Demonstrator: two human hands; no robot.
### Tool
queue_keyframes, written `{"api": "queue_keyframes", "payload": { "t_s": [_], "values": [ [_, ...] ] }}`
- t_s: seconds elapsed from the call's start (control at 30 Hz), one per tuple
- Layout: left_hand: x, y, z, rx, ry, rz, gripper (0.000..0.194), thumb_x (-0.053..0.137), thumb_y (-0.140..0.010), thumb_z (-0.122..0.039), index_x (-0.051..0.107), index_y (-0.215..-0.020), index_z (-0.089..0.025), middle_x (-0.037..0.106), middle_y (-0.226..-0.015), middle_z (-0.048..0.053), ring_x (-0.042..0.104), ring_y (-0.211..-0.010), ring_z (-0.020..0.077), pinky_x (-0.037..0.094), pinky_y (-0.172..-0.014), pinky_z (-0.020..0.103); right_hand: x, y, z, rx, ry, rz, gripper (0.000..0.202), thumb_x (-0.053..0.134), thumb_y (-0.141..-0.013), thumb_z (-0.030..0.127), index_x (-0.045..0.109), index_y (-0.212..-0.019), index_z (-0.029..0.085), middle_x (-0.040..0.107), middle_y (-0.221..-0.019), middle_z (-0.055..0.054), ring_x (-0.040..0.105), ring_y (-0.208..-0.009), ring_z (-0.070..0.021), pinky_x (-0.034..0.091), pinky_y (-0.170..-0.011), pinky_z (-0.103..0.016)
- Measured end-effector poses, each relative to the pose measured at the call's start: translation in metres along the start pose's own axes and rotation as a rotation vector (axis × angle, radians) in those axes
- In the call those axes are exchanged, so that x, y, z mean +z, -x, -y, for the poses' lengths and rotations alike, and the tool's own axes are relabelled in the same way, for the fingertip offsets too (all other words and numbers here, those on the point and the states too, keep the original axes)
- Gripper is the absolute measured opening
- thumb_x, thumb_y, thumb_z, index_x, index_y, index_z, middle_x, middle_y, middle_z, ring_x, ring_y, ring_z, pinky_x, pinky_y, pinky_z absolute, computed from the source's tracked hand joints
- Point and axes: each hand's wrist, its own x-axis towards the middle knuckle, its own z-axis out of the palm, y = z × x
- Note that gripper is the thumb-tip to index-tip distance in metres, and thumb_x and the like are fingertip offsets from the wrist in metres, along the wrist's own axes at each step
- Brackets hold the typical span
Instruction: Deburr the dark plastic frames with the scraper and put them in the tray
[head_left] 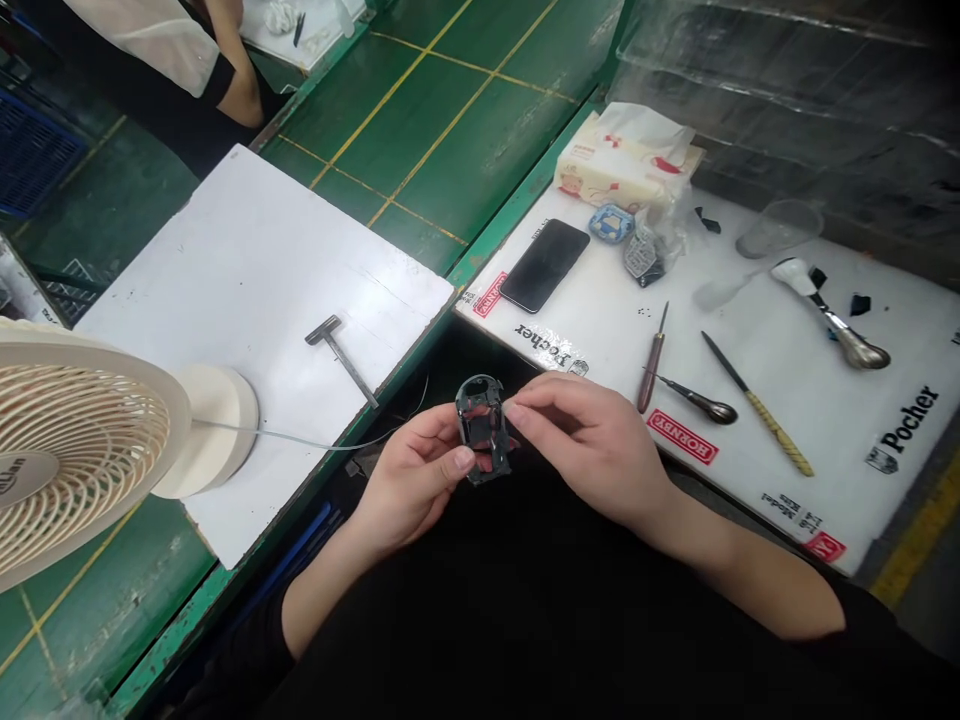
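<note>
A small black frame-like part (pixel 480 432) with openings in it is held up in front of my body, off the tables. My left hand (pixel 414 478) grips its left side, the thumb lying on the lower left edge. At its upper right edge, the thumb and index finger of my right hand (pixel 589 440) are pinched together against it. Whether a smaller piece sits between those right fingertips is hidden. Some reddish skin shows through the openings of the part.
To the right, a white board (pixel 757 440) bears a phone (pixel 545 265), a tissue pack (pixel 626 165), pointed tools and a metal-handled tool (pixel 840 325). A fan (pixel 82 450) and a T-shaped metal tool (pixel 343 360) are at left. Another person (pixel 240 90) is at upper left.
</note>
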Motion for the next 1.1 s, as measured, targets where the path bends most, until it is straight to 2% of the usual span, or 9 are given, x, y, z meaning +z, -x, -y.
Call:
{"api": "queue_keyframes", "payload": {
  "t_s": [0.17,0.23,0.33,0.47,0.63,0.73,0.8,1.0,1.1],
  "values": [
    [0.004,-0.003,-0.001,-0.172,0.174,0.051,0.046,0.1,-0.1,-0.033,0.083,-0.141,-0.021,0.089,-0.134,0.014,0.089,-0.125,0.0346,0.073,-0.109,0.046,-0.008,-0.003,-0.003,0.29,-0.27,0.12,0.024,0.09,-0.107,0.048,0.086,-0.101,0.025,0.087,-0.098,-0.002,0.083,-0.086,-0.0233,0.07,-0.078,-0.035],
    [0.003,-0.003,0.0,-0.206,0.21,0.088,0.05,0.1,-0.099,-0.033,0.081,-0.144,-0.022,0.088,-0.135,0.014,0.089,-0.126,0.0353,0.072,-0.111,0.05,-0.008,-0.002,-0.002,0.322,-0.311,0.131,0.033,0.093,-0.105,0.057,0.086,-0.1,0.025,0.087,-0.097,-0.003,0.083,-0.086,-0.0236,0.07,-0.078,-0.035],
    [0.002,-0.004,0.003,-0.231,0.243,0.121,0.053,0.102,-0.097,-0.035,0.081,-0.143,-0.021,0.089,-0.126,0.013,0.09,-0.119,0.0311,0.073,-0.106,0.042,-0.009,-0.001,-0.003,0.299,-0.268,0.11,0.039,0.093,-0.103,0.063,0.088,-0.099,0.025,0.087,-0.099,-0.004,0.082,-0.09,-0.0236,0.069,-0.078,-0.034],
    [0.0,-0.006,0.009,-0.216,0.242,0.115,0.055,0.104,-0.095,-0.039,0.083,-0.141,-0.019,0.09,-0.119,0.013,0.09,-0.113,0.0285,0.072,-0.103,0.037,-0.009,0.001,-0.006,0.304,-0.288,0.099,0.037,0.097,-0.1,0.062,0.088,-0.1,0.026,0.088,-0.099,-0.004,0.081,-0.09,-0.0238,0.068,-0.079,-0.035],
    [-0.002,-0.009,0.013,-0.228,0.215,0.121,0.06,0.107,-0.092,-0.038,0.082,-0.144,-0.019,0.09,-0.124,0.014,0.09,-0.116,0.0294,0.071,-0.102,0.035,-0.006,0.005,-0.009,0.33,-0.306,0.091,0.029,0.095,-0.101,0.054,0.087,-0.101,0.026,0.087,-0.1,-0.003,0.083,-0.09,-0.0241,0.069,-0.078,-0.035],
    [-0.002,-0.009,0.012,-0.239,0.218,0.107,0.066,0.107,-0.092,-0.039,0.081,-0.149,-0.02,0.089,-0.133,0.016,0.09,-0.12,0.0323,0.071,-0.113,0.043,-0.014,0.011,-0.012,0.271,-0.208,0.059,0.02,0.088,-0.106,0.046,0.087,-0.103,0.026,0.086,-0.102,-0.003,0.082,-0.091,-0.0227,0.067,-0.08,-0.035],
    [-0.004,-0.01,0.009,-0.244,0.219,0.052,0.063,0.106,-0.092,-0.036,0.082,-0.149,-0.021,0.087,-0.14,0.015,0.089,-0.124,0.0336,0.07,-0.119,0.048,-0.027,0.018,-0.018,0.238,-0.092,-0.032,0.022,0.085,-0.109,0.046,0.088,-0.103,0.026,0.086,-0.101,-0.003,0.08,-0.091,-0.022,0.065,-0.081,-0.035],
    [-0.009,-0.018,0.006,-0.242,0.233,-0.04,0.063,0.108,-0.088,-0.037,0.086,-0.146,-0.024,0.087,-0.137,0.012,0.089,-0.11,0.0253,0.076,-0.102,0.034,-0.101,0.058,-0.049,0.393,0.259,-0.478,0.044,0.085,-0.105,0.068,0.089,-0.105,0.023,0.088,-0.1,-0.007,0.08,-0.09,-0.0271,0.064,-0.083,-0.041],
    [-0.005,-0.023,0.007,-0.255,0.23,-0.031,0.063,0.11,-0.086,-0.037,0.087,-0.144,-0.025,0.087,-0.138,0.013,0.089,-0.11,0.0256,0.076,-0.101,0.034,-0.136,0.079,-0.064,0.431,0.497,-0.574,0.049,0.083,-0.104,0.072,0.091,-0.109,0.023,0.088,-0.105,-0.011,0.079,-0.09,-0.0299,0.064,-0.084,-0.045]
  ]
}}
